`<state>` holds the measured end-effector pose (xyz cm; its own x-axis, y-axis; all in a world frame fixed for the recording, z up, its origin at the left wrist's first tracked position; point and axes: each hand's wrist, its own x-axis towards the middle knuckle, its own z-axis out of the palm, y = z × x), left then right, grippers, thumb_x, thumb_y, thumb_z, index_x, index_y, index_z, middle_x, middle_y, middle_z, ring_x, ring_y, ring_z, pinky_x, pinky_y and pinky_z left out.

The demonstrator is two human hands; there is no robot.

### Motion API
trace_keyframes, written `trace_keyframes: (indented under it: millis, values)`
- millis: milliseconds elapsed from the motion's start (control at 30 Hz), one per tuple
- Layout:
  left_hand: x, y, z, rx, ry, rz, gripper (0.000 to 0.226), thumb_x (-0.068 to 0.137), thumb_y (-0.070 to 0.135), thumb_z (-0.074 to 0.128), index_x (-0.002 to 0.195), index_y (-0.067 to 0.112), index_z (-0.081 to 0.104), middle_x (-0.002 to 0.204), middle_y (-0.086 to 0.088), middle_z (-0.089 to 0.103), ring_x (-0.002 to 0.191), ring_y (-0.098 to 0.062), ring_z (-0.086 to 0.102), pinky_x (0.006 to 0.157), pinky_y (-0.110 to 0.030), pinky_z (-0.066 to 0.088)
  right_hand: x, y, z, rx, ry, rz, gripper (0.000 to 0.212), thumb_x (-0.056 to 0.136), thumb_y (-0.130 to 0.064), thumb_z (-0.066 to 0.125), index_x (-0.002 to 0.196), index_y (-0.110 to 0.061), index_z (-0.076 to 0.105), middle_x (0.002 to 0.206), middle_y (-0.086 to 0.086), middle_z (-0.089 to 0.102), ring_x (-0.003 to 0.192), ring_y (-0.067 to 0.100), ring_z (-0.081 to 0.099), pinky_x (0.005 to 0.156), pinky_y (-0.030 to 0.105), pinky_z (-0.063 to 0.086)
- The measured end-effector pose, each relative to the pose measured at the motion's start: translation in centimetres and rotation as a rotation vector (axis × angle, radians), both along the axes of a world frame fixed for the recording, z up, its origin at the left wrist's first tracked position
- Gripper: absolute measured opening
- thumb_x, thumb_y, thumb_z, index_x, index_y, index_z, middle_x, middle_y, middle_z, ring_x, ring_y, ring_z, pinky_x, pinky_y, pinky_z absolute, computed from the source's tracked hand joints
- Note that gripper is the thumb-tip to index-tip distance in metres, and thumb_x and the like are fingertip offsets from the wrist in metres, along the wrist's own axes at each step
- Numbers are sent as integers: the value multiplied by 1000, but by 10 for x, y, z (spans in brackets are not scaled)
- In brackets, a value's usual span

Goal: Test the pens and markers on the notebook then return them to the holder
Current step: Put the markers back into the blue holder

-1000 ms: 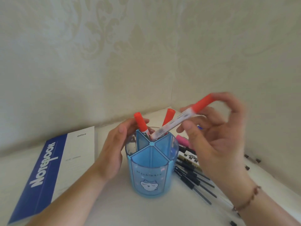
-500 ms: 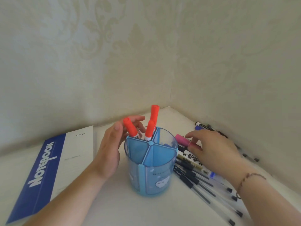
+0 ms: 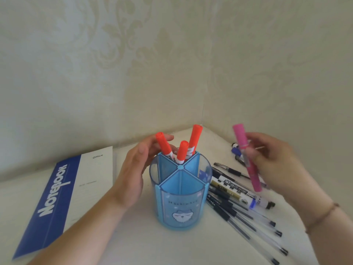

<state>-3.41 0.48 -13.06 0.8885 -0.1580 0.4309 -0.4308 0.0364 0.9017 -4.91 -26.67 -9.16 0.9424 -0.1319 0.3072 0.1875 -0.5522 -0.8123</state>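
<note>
We see a round blue holder (image 3: 180, 196) of see-through plastic standing on the smooth white table (image 3: 172, 249), split inside into wedge-shaped parts, with a little animal face printed on its front. Three markers with orange-red caps (image 3: 183, 153) stick up from the back part (they lean a bit, each its own way). Our left hand (image 3: 133, 173) rests against the holder's left side, fingers fairly straight and curved around it. Our right hand (image 3: 273, 165) is up in the air to the right of the holder and pinches a pink marker (image 3: 246, 156), a smooth round stick, almost upright. Under it lie many thin clear pens (image 3: 246, 220) with dark ends. A flat notebook (image 3: 63, 190) with a blue and white cover lies closed on the left.
</note>
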Motion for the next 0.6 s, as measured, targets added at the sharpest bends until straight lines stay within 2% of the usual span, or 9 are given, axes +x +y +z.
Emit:
trace_keyframes:
  millis: [33,100,133,200,300,400,467,600]
  values:
    - [0,0,0,7,-4,0,91,76,85,42,125,10,59,116,-17,67,115,-30,62,97,-47,45,-4,1,5,169,-38,33,22,97,-8,54,108,-26,62,87,-2,66,78,18,65,69,25,55]
    - [0,-1,-1,19,-13,-5,94,76,85,42,126,7,58,119,-15,66,118,-29,60,102,-51,43,-12,6,12,467,-89,154,16,92,-9,57,103,-19,62,88,0,64,80,22,63,79,32,55]
    - [-1,-1,-2,23,-18,-9,94,76,85,42,127,7,58,121,-15,66,119,-29,60,103,-53,42,-16,9,14,624,-121,235,15,87,-12,58,101,-16,59,90,0,63,82,23,61,78,35,53]
    - [-1,-1,-2,25,-20,-13,94,77,85,42,127,7,57,121,-15,66,120,-29,59,103,-52,41,-21,16,18,847,-208,362,17,84,-12,54,100,-16,53,90,0,65,84,20,60,71,32,49]
    - [-2,-1,-1,22,-12,-11,94,77,84,42,128,6,56,122,-15,65,121,-30,59,102,-51,42,-28,29,20,824,-333,387,33,82,-18,59,111,-24,44,83,-2,69,80,19,60,75,31,51]
    - [-2,-1,-1,22,-10,-17,93,77,84,43,128,8,56,122,-15,66,120,-29,59,101,-45,44,-32,37,20,770,-386,379,50,78,-21,60,121,-28,36,82,0,68,82,23,57,80,39,49]
    - [-4,-1,0,21,-13,-26,92,77,83,44,127,8,56,121,-15,66,119,-30,60,99,-46,44,-31,35,21,789,-401,362,48,83,-15,57,123,-28,33,82,1,68,82,23,57,81,42,47]
    - [-5,-1,3,62,-47,-25,82,79,79,47,126,13,57,119,-10,68,116,-30,61,95,-58,41,-28,21,23,843,-415,307,43,91,-2,47,124,-27,33,80,1,65,83,21,59,82,41,45]
